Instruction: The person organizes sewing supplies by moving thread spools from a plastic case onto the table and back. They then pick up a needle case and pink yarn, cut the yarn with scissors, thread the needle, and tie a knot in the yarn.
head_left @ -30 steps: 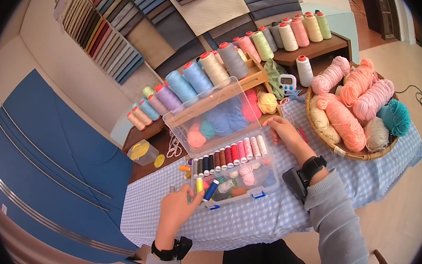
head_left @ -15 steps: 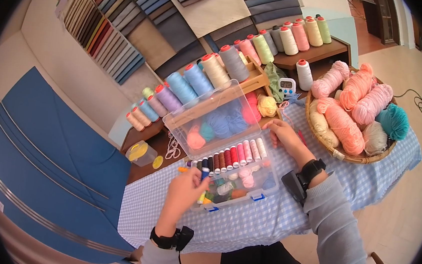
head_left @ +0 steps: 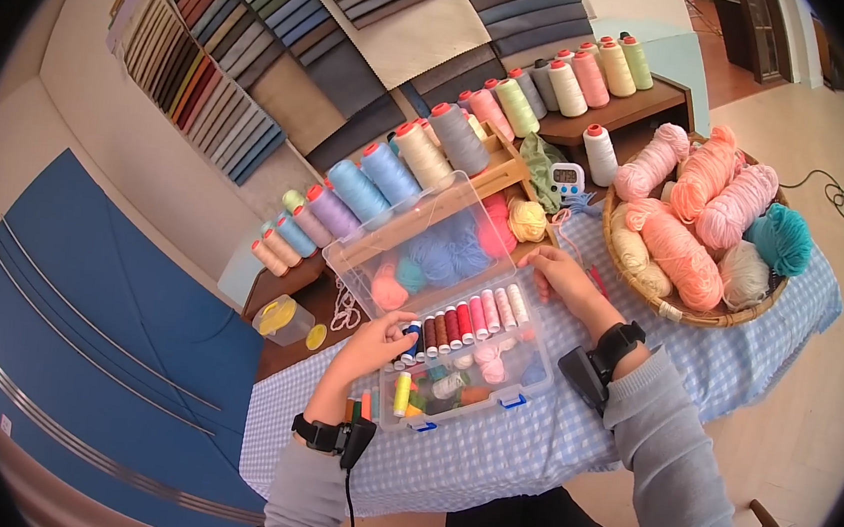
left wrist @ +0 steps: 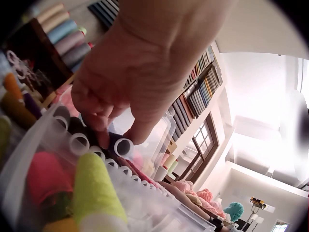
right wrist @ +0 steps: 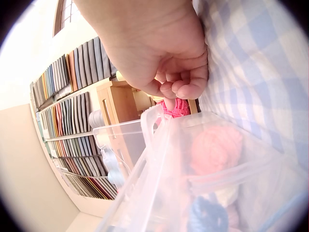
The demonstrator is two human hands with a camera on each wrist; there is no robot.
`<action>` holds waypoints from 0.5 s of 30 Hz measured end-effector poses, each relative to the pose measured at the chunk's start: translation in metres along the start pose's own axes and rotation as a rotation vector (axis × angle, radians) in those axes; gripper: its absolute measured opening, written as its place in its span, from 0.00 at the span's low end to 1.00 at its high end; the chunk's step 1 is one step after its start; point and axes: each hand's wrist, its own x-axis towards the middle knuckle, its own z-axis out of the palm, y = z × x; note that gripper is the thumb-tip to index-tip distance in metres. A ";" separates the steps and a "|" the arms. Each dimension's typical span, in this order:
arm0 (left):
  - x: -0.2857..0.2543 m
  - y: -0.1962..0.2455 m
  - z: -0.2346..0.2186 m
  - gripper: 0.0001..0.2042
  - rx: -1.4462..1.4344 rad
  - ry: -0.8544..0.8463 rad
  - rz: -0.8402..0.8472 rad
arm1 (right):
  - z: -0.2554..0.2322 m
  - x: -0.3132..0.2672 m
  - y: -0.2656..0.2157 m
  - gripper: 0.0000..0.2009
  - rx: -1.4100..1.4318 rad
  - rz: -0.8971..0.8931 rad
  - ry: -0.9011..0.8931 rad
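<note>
In the row of thread spools (head_left: 465,322) inside a clear plastic box (head_left: 522,385), my left hand (head_left: 366,347) pinches a dark blue spool (left wrist: 121,146) between thumb and fingers at the row's left end. A yellow-green spool (head_left: 401,394) lies nearer the box's front edge; it looms close in the left wrist view. The box's clear lid (head_left: 352,257) stands tilted open behind. By the right rear corner, my right hand (head_left: 571,285) rests on the cloth with fingers loosely curled (right wrist: 186,87). Whether its fingertips touch the lid cannot be told.
A wicker basket of yarn (head_left: 674,308) stands right on the checked cloth (head_left: 578,428). Behind the lid are a wooden rack (head_left: 502,175) and large thread cones (head_left: 358,193). A lidded tub (head_left: 282,320) is at left, a small timer (head_left: 567,179) at the back.
My left hand has picked up the dark blue spool from beside the yellow-green one and moved it back to the row's left end. The right hand stays in nearly the same place.
</note>
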 end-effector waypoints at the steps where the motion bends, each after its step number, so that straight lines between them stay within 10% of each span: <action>1: 0.000 0.001 -0.002 0.18 0.017 -0.025 -0.023 | 0.000 0.001 0.001 0.09 0.009 -0.007 0.000; 15: -0.004 -0.001 0.011 0.19 -0.128 0.042 -0.058 | 0.001 0.001 0.002 0.09 0.018 -0.011 0.008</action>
